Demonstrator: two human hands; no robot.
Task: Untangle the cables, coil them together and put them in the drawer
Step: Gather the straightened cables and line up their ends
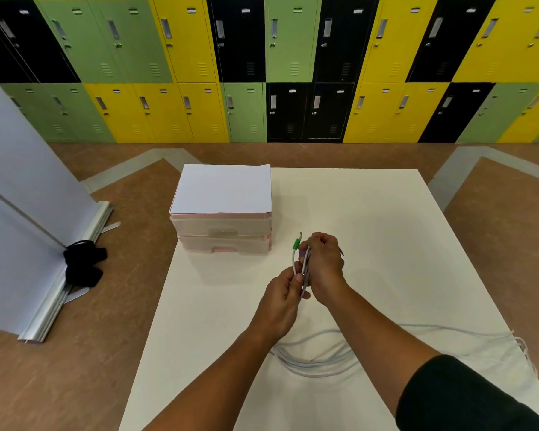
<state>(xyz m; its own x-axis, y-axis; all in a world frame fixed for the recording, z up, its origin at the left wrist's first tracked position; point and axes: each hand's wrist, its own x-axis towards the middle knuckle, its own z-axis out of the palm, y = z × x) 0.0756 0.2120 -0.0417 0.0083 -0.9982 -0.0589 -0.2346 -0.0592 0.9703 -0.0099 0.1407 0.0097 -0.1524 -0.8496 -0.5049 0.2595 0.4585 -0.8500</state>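
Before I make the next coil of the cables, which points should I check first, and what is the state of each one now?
1. Grip: left hand and right hand both hold the cables: ok.
2. Green plug sticks out free above the right hand: ok.
3. Loose loops on the table free of knots: they overlap, cannot tell.
4. All cable on the table: one strand reaches the right edge and seems to hang over: not ok.
5. Drawers open to receive the coil: both shut: not ok.
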